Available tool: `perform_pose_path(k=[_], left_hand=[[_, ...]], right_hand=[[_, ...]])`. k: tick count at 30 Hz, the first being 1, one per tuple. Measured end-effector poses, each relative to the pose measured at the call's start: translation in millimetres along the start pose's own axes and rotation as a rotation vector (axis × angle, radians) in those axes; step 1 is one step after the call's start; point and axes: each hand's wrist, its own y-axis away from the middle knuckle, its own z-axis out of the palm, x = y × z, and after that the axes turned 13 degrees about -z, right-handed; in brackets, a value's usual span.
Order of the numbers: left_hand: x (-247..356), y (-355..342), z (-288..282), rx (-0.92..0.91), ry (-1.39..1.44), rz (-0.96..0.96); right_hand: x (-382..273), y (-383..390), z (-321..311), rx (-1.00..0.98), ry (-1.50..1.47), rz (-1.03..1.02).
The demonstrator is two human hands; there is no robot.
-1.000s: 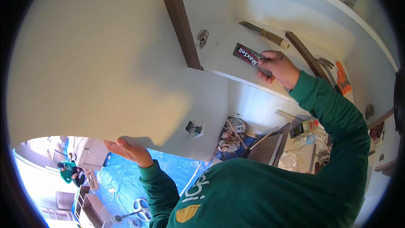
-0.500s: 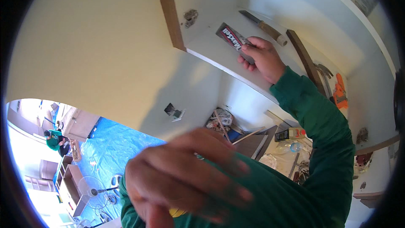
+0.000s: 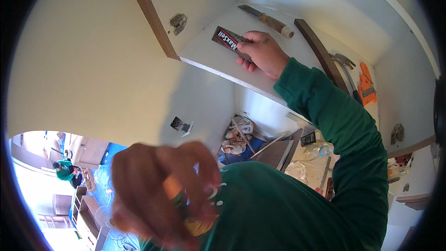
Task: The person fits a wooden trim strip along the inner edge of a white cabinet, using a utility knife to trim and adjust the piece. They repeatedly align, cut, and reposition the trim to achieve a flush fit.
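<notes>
My right hand (image 3: 261, 53) grips a flat, dark grey rectangular piece (image 3: 223, 36) with a red, black and white label, its fingers wrapped around the near end. It is over the white shelf (image 3: 204, 56) of an open cabinet. Just beyond that hand lies a chisel (image 3: 275, 24) with a wooden handle. My left hand (image 3: 162, 193) is raised close in front at the lower left, its fingers bent and badly smeared by motion. Whether it holds anything cannot be made out.
A dark wood strip (image 3: 320, 58), a hammer (image 3: 347, 69) and an orange tool (image 3: 367, 86) lie farther right on the shelf. Metal hinge plates (image 3: 177, 23) sit on the cabinet sides. Below are wood pieces and a plastic bottle (image 3: 320, 151). Another person (image 3: 65, 171) sits far left.
My view has shifted, so the cabinet and my right hand appear farther left. The labelled piece stays in my right hand. My left hand has moved leftward, its fingers more bent.
</notes>
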Motion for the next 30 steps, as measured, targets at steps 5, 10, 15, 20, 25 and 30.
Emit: perform_pose_path(k=[5, 10, 15, 20, 25, 30], left_hand=[[-76, 53, -54, 0.143, -0.248, -0.419], [-133, 102, -71, 0.364, -0.171, -0.775], [-143, 114, -82, 0.365, -0.127, -0.94], [-148, 115, -89, 0.347, -0.173, -0.973], [-141, 125, -94, 0.314, -0.202, -1.006], [-135, 140, -99, 0.344, -0.22, -0.986]], right_hand=[[6, -12, -14, -0.021, 0.448, -0.096], [31, -24, -53, -0.009, 1.094, -0.436], [-3, -15, -48, 0.065, 1.059, 0.011], [-15, -7, -45, -0.015, 1.336, -0.001], [-16, -7, -43, -0.015, 1.404, -0.034], [-25, -7, -40, 0.036, 1.431, -0.103]])
